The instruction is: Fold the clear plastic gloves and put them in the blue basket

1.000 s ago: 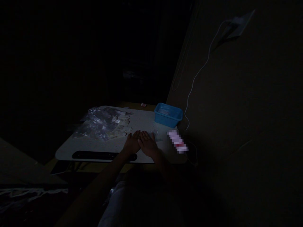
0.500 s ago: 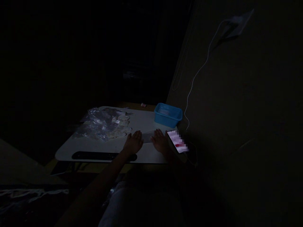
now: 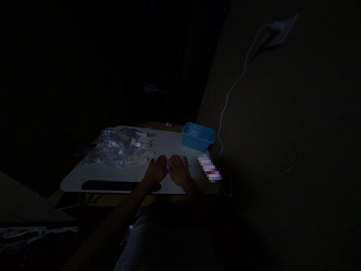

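I saw the left hand (image 3: 156,170) and right hand (image 3: 179,171) lie open, gripping nothing, seemingly to press clear film (image 3: 189,164) flat.

Deep gloom is surrounding the fingers (image 3: 161,160), thickest far beyond them. Right of them, a phone screen (image 3: 208,168) is showing brightest, pixelated into coarse blocks. Left of them, crumpled plastic (image 3: 118,145) is catching weak glints. Behind them, the forearms (image 3: 128,205) are lying in shadow.

Below the frame's centre, the left hand (image 3: 156,170) and right hand (image 3: 179,171) spread palm-down over a white table (image 3: 167,141), the right by a faint clear sheet (image 3: 189,165); crumpled plastic (image 3: 118,146) lies centre-left.
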{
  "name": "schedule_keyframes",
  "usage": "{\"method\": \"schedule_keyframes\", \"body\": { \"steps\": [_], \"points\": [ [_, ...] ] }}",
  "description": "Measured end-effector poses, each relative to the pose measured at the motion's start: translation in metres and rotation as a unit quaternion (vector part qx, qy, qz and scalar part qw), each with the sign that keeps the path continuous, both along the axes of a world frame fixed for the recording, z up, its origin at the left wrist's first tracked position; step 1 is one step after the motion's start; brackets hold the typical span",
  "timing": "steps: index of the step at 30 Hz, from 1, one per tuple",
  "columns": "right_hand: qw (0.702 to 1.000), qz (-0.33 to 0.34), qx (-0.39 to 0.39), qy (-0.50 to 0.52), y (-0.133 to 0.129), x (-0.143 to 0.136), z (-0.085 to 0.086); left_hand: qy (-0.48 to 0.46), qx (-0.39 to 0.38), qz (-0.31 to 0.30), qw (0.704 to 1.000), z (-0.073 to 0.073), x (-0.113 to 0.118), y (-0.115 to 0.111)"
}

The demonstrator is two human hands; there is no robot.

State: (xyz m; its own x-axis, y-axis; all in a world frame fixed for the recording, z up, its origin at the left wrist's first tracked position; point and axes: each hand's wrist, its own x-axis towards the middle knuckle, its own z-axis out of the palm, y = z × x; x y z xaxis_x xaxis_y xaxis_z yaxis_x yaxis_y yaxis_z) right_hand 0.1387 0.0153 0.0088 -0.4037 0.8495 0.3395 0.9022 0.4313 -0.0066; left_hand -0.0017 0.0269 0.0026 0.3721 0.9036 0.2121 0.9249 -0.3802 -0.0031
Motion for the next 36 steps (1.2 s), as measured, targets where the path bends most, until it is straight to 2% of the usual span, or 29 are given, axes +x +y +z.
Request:
{"method": "schedule_keyframes", "body": {
  "steps": [3, 7, 18, 24, 29, 36],
  "points": [
    [1.000, 0.016, -0.023, 0.007, 0.000, -0.011, -0.002, -0.002, -0.012, -0.008, 1.000, 0.000, -0.002, 0.000],
    [0.999, -0.002, -0.030, 0.013, 0.003, -0.010, -0.003, -0.012, -0.007, -0.008, 1.000, 0.000, -0.002, 0.001],
    [0.995, -0.101, 0.011, 0.002, 0.019, 0.035, -0.008, -0.017, 0.020, -0.011, 1.000, -0.002, -0.001, 0.001],
    [0.987, -0.152, 0.044, 0.017, 0.015, 0.037, -0.006, -0.022, 0.010, -0.003, 1.000, 0.000, 0.000, 0.000],
    [0.990, -0.134, 0.043, 0.033, 0.010, 0.037, -0.001, -0.028, 0.022, -0.009, 0.999, 0.000, 0.000, -0.001],
    [0.991, -0.114, 0.052, 0.050, 0.011, 0.040, -0.003, -0.049, 0.027, 0.003, 0.998, -0.003, -0.003, 0.001]
  ]
}}
